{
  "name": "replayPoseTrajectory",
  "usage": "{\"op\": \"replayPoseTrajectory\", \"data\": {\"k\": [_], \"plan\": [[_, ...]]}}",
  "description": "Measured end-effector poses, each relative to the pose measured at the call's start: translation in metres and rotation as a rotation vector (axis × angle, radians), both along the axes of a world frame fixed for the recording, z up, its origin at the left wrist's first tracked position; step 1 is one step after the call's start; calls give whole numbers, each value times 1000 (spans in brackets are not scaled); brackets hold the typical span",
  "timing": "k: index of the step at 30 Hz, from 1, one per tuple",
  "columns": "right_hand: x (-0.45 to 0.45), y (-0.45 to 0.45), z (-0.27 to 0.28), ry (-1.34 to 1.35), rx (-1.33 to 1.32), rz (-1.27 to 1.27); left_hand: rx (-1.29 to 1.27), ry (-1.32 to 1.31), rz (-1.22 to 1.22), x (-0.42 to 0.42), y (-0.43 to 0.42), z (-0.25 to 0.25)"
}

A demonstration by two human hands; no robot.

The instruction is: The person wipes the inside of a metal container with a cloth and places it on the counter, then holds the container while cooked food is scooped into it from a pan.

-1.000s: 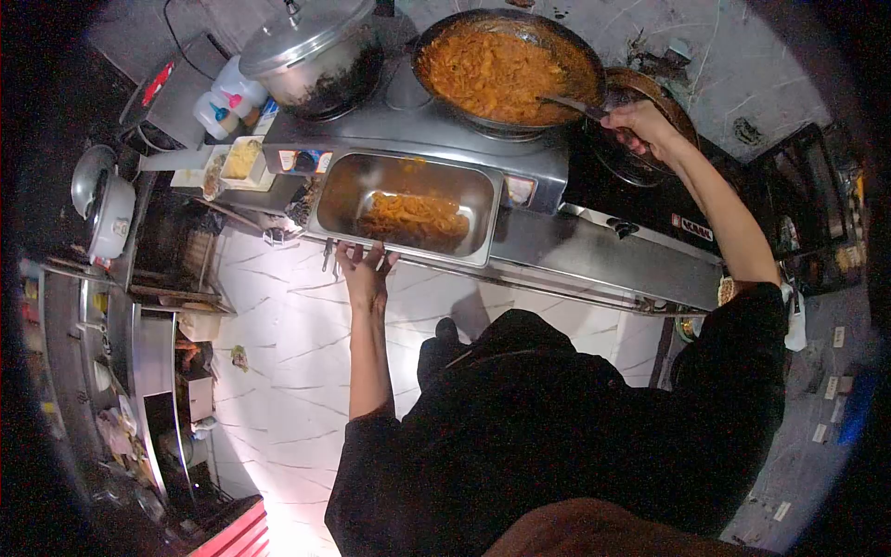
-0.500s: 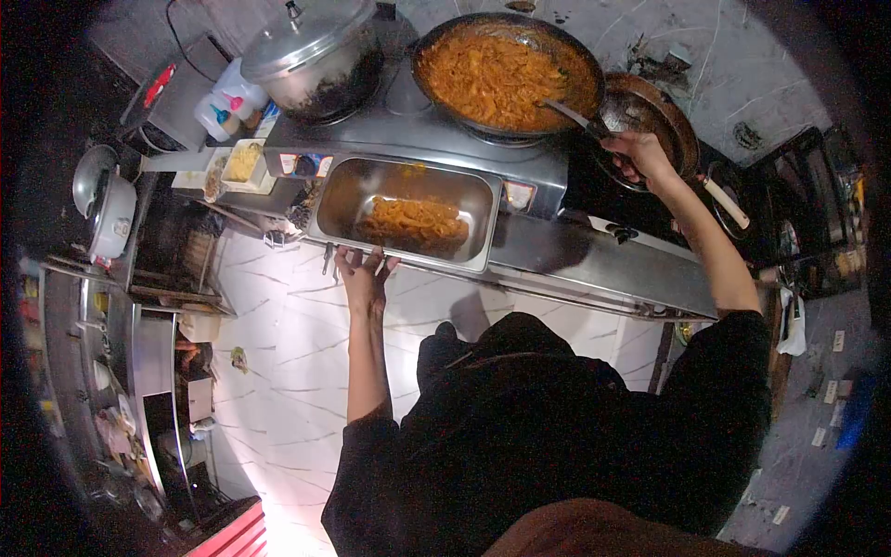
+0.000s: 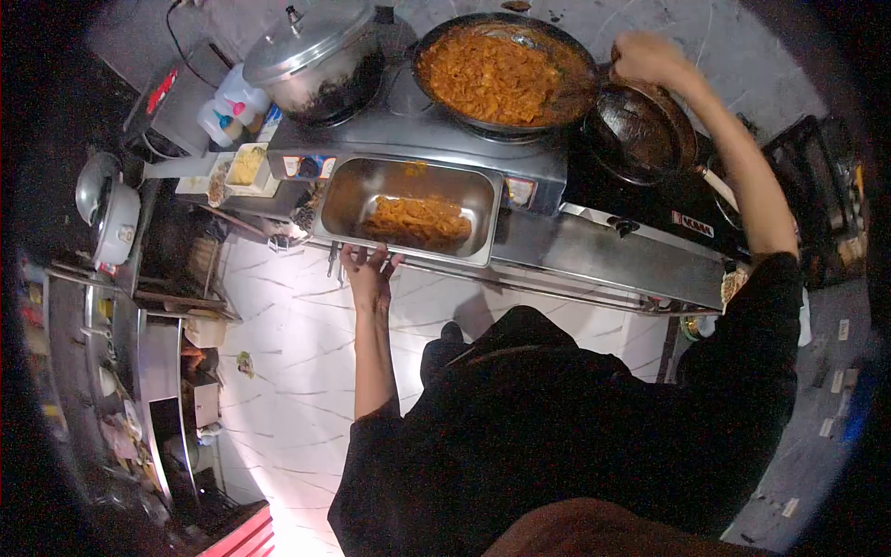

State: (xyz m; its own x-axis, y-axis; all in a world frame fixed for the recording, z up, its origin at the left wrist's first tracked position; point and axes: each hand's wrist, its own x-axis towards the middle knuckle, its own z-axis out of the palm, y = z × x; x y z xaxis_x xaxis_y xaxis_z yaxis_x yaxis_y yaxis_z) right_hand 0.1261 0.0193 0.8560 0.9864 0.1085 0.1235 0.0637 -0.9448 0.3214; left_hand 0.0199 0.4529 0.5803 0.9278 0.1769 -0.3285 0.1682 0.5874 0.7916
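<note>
My left hand (image 3: 369,269) grips the near rim of a deep rectangular steel food pan (image 3: 348,215), its fingertips on the edge. A small heap of orange-brown saucy food (image 3: 418,221) lies on the pan's bottom. The pan is tilted toward me at the stove's front edge. Beyond it stands a large dark wok (image 3: 436,104), full of similar food (image 3: 492,79). Just past the wok's right rim, my right hand (image 3: 647,58) is closed and motion-blurred. It appears to keep hold of the black-handled cooking utensil, whose head I cannot make out now.
A lidded pressure cooker (image 3: 320,79) stands left of the wok. Dark frying pans (image 3: 640,139) sit at its right. Squeeze bottles (image 3: 232,116) and a white tub of yellow shreds (image 3: 246,172) are at the left. A rice cooker (image 3: 116,223) stands farther left.
My right hand has moved up and away from me, from beside the wok's lower right rim to its upper right. My left hand and the steel pan have hardly moved.
</note>
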Motion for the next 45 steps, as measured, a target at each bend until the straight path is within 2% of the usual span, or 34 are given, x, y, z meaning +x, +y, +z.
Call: {"op": "replayPoseTrajectory", "data": {"k": [2,4,5,8,10,13,16,18,19,22,25,28,31,33,37,38,41,45], "plan": [[-1,20,23,-94,-191,78,-50,15,3,0,3,-3],[-10,44,52,-21,-331,-45,-84,19,14,1,4,-4],[-15,52,61,18,-402,-107,-42,14,12,0,3,-3],[-24,58,66,-11,-548,-68,41,-6,1,-1,-2,-1],[-11,22,36,-103,-567,72,49,-28,2,-1,-1,-3],[-13,-2,4,-265,-541,207,-93,-41,16,0,2,-3],[-27,-6,-2,-462,-529,362,14,-47,-2,1,1,-2],[-28,-5,-1,-455,-598,337,106,-61,-22,1,-1,-6],[-29,-5,-2,-451,-630,323,69,-43,-19,0,1,-8],[-25,-15,2,-374,-485,221,6,-15,-13,1,4,-7],[-8,-38,-6,-337,-478,101,37,-17,-10,1,3,-12],[17,-67,-23,-178,-375,-97,74,-11,-4,1,1,-5],[22,-78,-54,-198,-16,-61,96,-26,1,-1,-3,2],[28,-76,-88,-122,440,-137,80,-35,6,-1,-4,3],[21,-65,-96,234,911,-221,43,-28,10,-1,-1,2],[15,-62,-97,229,1036,-277,44,-21,11,-1,-2,5],[8,-56,-103,273,1296,-354,59,-23,8,-1,-3,4],[-4,-48,-107,192,1373,-402,81,-25,7,-3,-4,6]]}}
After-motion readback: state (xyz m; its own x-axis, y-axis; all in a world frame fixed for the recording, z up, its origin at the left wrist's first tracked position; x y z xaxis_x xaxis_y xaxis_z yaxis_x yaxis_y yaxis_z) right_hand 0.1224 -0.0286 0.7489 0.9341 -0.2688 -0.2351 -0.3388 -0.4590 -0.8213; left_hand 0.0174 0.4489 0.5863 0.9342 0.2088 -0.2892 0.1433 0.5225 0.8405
